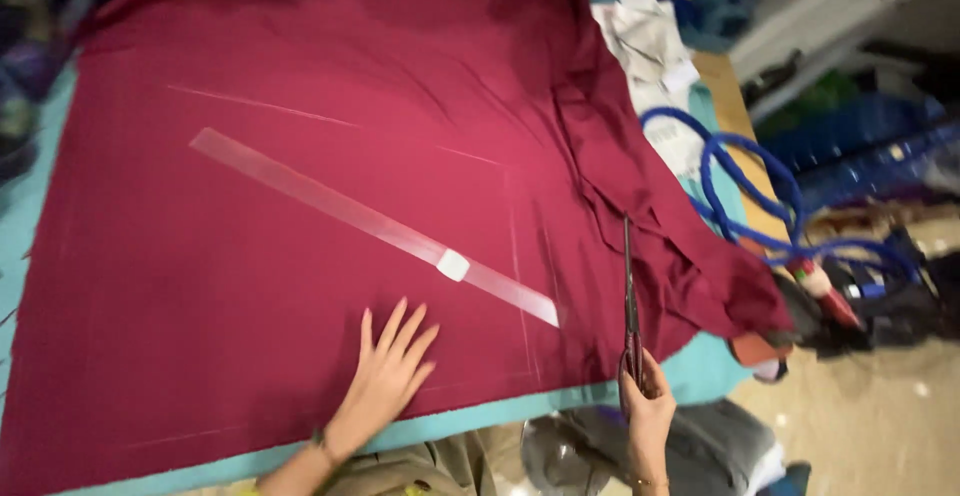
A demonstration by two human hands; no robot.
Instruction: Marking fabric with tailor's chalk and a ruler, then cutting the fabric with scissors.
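A large dark red cloth (300, 106) lies spread over a table with a light blue cover (30, 206). Faint chalk lines are drawn on it. A long clear ruler (340, 211) rests diagonally across the cloth. My left hand (392, 371) lies flat on the cloth near the front edge, fingers spread. My right hand (645, 411) grips the handles of a pair of scissors (630, 296), whose blades point away from me along the cloth's right part. The cloth is bunched into folds at the right side.
A blue rope-like cord (745, 191) loops at the table's right edge. White papers (650, 46) lie at the far right corner. Bags and clutter (880, 286) sit on the floor to the right. Grey fabric (600, 451) lies below the table edge.
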